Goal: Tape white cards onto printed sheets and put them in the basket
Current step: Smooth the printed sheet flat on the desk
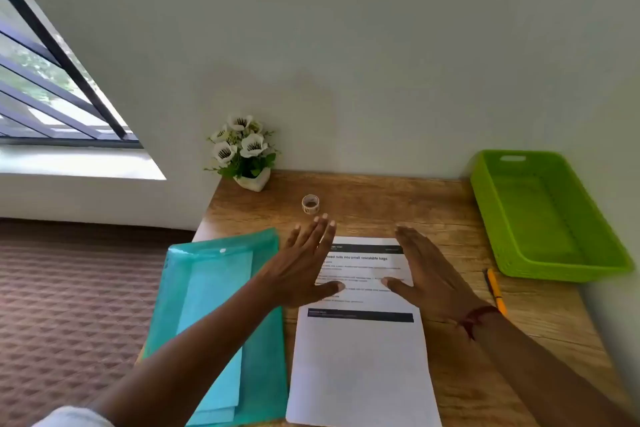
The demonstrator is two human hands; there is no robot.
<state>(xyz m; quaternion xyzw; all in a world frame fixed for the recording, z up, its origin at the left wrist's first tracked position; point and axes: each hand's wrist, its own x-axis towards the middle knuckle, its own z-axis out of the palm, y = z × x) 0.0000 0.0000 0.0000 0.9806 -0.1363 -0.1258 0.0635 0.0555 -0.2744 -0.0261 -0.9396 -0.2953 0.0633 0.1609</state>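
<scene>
Both hands are spread over the top half of the sheet [360, 357], which lies on the worktop [433, 208] between a teal folder [214, 288] and a pencil [496, 291]. The left hand [304, 267] covers its left edge and the right hand [426, 274] its right edge. The fingers [322, 230] of both are straight and released, grasping nothing; whether the palms press the paper or hover just above it, I cannot tell. The sheet's long axis runs away from the person toward the wall. Its headline end is far and its blank lower half near, so the print reads upright to the person. The step in hand looks like flattening and squaring the sheet before any taping. To do it well, press evenly with both palms and smooth outward from the middle, keeping the edges in line with the worktop's front so the paper does not skew. No separate white card shows plainly. The tape [310, 204] stands just beyond the left fingertips, within easy reach. The basket [568, 272] waits well apart at the right, against the wall.
</scene>
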